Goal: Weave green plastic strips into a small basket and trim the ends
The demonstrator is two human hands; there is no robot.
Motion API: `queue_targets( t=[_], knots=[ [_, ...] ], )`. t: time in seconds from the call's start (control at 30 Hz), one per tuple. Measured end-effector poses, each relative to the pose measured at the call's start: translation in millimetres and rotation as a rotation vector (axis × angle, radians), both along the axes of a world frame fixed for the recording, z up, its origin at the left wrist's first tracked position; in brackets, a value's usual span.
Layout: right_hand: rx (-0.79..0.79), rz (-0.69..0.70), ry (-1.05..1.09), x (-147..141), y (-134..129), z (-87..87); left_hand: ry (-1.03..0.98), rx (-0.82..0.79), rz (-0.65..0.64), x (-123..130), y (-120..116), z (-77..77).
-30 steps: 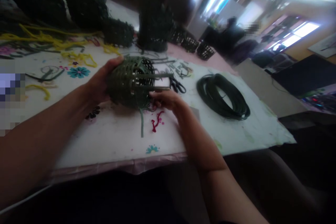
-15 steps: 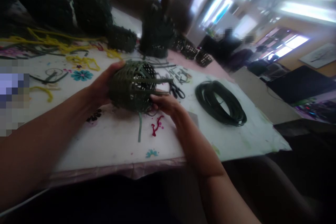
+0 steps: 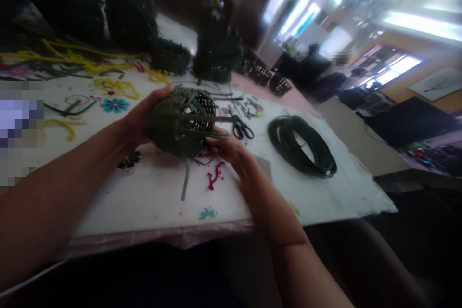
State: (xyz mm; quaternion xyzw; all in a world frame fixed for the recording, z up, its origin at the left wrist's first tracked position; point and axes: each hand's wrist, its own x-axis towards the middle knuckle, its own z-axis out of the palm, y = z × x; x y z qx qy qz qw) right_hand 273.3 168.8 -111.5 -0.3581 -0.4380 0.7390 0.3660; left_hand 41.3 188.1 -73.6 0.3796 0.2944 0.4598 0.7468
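A dark green woven basket (image 3: 171,122) lies tilted on its side above the table, its open mouth turned to the right. My left hand (image 3: 144,113) is wrapped round the basket's base end, most of its fingers hidden behind the weave. At the lower edge of the mouth, my right hand (image 3: 222,144) grips the rim, thumb on top. Loose strip ends stick out from the mouth past this hand, and one green strip (image 3: 185,180) hangs down toward the tablecloth. Black-handled scissors (image 3: 242,127) rest just beyond my right hand.
A coil of dark green strip (image 3: 303,147) lies on the right of the table. Yellow cord (image 3: 115,87) and cut strips are scattered at the back left. Dark woven pieces (image 3: 216,48) stand along the far side. A short red cord (image 3: 215,176) lies near the front edge (image 3: 180,236).
The basket has turned slightly in my hands, and its hanging strip has swung a little left. Both hands keep their hold on it.
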Motion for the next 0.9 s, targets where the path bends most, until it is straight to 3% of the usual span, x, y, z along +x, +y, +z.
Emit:
queue_targets(
  t=[0.27,0.47,0.57,0.8,0.9],
  knots=[
    [-0.06,-0.036,-0.04,-2.9,-3.2,5.1,0.022,-0.02,0.009,-1.4,-0.2,2.8],
    [-0.034,-0.037,-0.021,-4.7,-2.5,-0.4,0.002,-0.056,-0.041,-1.6,0.5,2.3],
    [-0.064,-0.057,-0.024,-5.1,0.4,-3.8,-0.011,-0.056,-0.005,-1.4,2.9,0.4],
    [-0.051,-0.146,-0.008,-11.9,2.6,-8.6,0.139,0.026,0.015,-6.5,10.2,-3.4],
    [-0.038,-0.187,-0.01,-14.5,1.5,-7.8,0.251,0.101,0.127,-10.4,12.5,-2.5]
  ],
)
